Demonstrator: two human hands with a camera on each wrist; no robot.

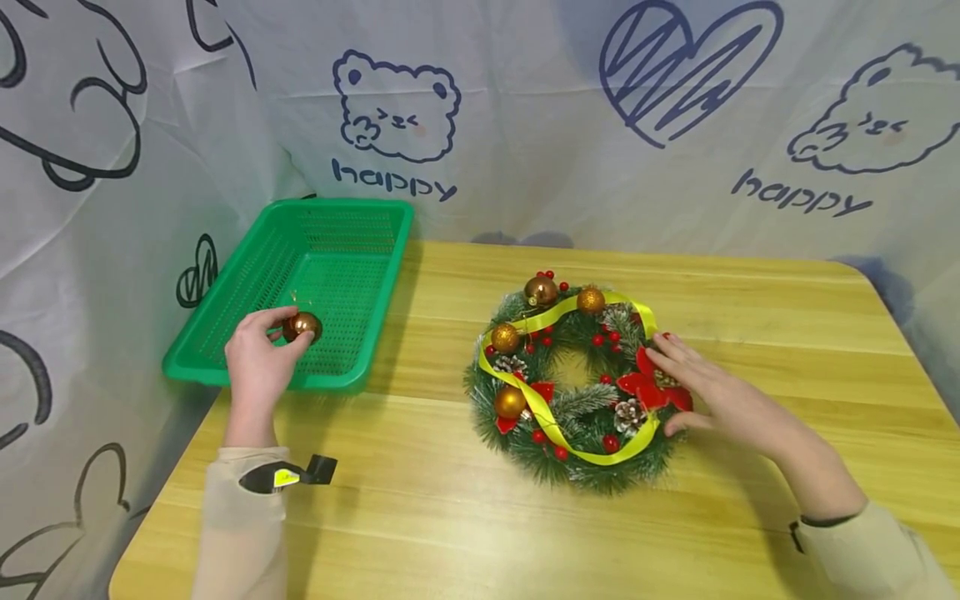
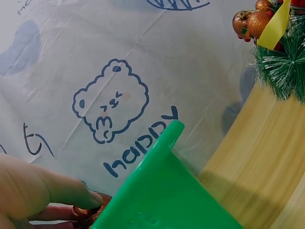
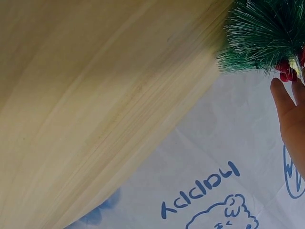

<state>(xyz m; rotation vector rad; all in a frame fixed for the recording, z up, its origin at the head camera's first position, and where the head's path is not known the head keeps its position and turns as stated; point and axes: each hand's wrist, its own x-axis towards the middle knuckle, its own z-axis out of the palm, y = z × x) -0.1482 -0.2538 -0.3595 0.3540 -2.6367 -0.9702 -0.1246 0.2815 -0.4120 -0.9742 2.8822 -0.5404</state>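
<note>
Over the near end of the green basket (image 1: 352, 379), my left hand (image 1: 258, 354) pinches a shiny brown Christmas ball (image 1: 306, 325) between thumb and fingers. In the left wrist view the basket's wall partly hides that ball (image 2: 88, 212). A green Christmas wreath (image 1: 555, 467) lies on the table, dressed with a yellow ribbon (image 1: 551, 425), gold and brown balls, red berries, red flowers and pinecones. My right hand (image 1: 720, 400) touches the wreath's right side beside a red flower (image 1: 643, 385), its fingers extended. Red berries (image 3: 287, 71) are near its fingertips in the right wrist view.
The wooden table (image 1: 420, 475) carries the basket at left and the wreath right of centre. A pale cloth (image 1: 517, 167) with drawn bears and hearts hangs behind the table and along its sides.
</note>
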